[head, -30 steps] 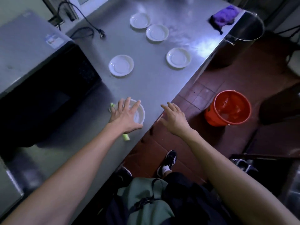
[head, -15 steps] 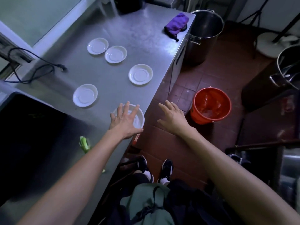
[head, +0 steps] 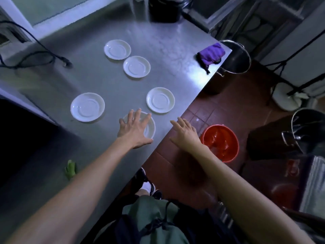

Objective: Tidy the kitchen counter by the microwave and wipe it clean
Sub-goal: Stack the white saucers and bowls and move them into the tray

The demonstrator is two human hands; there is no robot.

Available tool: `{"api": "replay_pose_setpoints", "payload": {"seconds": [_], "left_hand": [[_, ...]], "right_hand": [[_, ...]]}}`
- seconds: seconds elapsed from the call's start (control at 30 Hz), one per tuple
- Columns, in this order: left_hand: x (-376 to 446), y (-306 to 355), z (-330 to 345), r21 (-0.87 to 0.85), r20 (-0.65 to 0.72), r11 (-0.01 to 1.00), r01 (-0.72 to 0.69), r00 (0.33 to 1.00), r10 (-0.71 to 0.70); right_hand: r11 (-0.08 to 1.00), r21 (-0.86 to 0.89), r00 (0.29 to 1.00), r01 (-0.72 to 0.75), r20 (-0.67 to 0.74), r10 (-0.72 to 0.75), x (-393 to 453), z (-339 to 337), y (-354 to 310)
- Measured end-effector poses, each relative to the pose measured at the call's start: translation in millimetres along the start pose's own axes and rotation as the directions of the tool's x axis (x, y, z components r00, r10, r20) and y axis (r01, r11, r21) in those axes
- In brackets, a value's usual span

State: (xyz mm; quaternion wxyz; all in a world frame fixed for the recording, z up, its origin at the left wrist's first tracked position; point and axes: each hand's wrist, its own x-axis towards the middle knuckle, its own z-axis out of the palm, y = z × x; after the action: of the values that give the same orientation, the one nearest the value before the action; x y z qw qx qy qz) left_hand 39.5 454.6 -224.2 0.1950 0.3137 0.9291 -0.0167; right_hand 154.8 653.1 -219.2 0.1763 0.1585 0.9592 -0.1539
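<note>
My left hand (head: pixel 133 132) lies flat, fingers spread, on top of a small white bowl (head: pixel 150 128) near the front edge of the steel counter (head: pixel 175 80). My right hand (head: pixel 184 134) hovers open past that edge, over the floor, holding nothing. Several white saucers sit on the counter: two at the back (head: pixel 117 49) (head: pixel 136 66), one just beyond the bowl (head: pixel 160 100), one to its left (head: pixel 87 107). A purple cloth (head: pixel 211 54) lies at the far right corner. A green vegetable scrap (head: pixel 70 169) lies by my left forearm.
The dark microwave (head: pixel 21 138) fills the left side. A black cable with a plug (head: pixel 66 63) trails across the back left of the counter. A dark container (head: pixel 163 9) stands at the back. On the floor are a red bucket (head: pixel 219 143) and a steel pot (head: pixel 235 59).
My left hand has slid the bowl along the counter edge toward the saucers, leaving the green scrap behind. My right hand kept pace beside it, off the edge.
</note>
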Motion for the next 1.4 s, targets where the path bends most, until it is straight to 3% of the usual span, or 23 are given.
{"api": "replay_pose_setpoints", "payload": {"seconds": [0.17, 0.47, 0.67, 0.9, 1.2, 1.4], "left_hand": [[27, -19, -7, -0.086, 0.001, 0.995, 0.043, 0.999, -0.043], [58, -45, -2, -0.162, 0.058, 0.976, 0.144, 0.989, -0.137], [77, -45, -2, -0.158, 0.102, 0.951, 0.264, 0.963, -0.250], [87, -35, -7, -0.178, 0.149, 0.870, 0.460, 0.886, -0.438], [68, -11, 4, -0.206, 0.171, 0.749, 0.630, 0.777, -0.606], [29, -4, 11, -0.274, 0.178, 0.635, 0.722, 0.687, -0.704]], "right_hand": [[0.990, -0.133, 0.997, 0.044, 0.072, -0.035, 59, -25, -10], [0.964, -0.215, 0.977, 0.155, 0.179, -0.117, 146, -36, -26], [0.912, -0.272, 0.938, 0.309, 0.246, -0.244, 191, -37, -26], [0.812, -0.314, 0.853, 0.492, 0.362, -0.376, 227, -36, -22], [0.705, -0.300, 0.762, 0.643, 0.343, -0.549, 243, -42, -27], [0.599, -0.280, 0.660, 0.751, 0.365, -0.657, 234, -37, -60]]}}
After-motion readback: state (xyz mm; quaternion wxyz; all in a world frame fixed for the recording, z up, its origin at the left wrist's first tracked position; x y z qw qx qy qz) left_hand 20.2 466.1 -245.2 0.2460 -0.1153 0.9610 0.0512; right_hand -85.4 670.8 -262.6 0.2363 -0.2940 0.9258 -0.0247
